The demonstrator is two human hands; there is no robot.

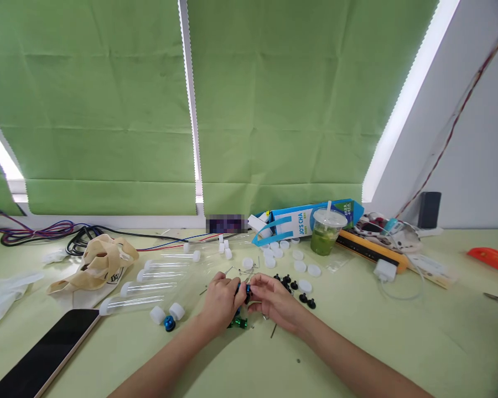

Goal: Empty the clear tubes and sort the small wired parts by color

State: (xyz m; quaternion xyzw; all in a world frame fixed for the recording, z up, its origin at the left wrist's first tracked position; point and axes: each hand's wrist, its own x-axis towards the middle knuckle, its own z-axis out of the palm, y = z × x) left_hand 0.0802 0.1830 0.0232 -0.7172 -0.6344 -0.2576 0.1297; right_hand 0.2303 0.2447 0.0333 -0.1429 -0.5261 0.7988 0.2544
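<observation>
My left hand (pixel 219 298) is closed around a small blue and black part (pixel 248 289), mostly hidden by the fingers. From the other side, my right hand (pixel 276 304) pinches at the same part with thumb and forefinger. Just below the hands a green metallic fitting (pixel 239 323) lies on the table. Several small black knobs with stems (pixel 288 281) are scattered right of my right hand. A thin dark rod (pixel 273 331) lies under the right wrist. Left of my left forearm stands a blue knob with a black base (pixel 169 323) beside white caps (pixel 176 311).
Clear tubes with white caps (pixel 149 288) lie to the left, near a beige cloth bag (pixel 95 271) and a phone (pixel 45 354). White lids (pixel 300 266), a cup of green drink (pixel 326 235) and a blue-white bag (pixel 302 221) stand behind. An orange-black bar (pixel 371 250) and white charger (pixel 385 270) are right.
</observation>
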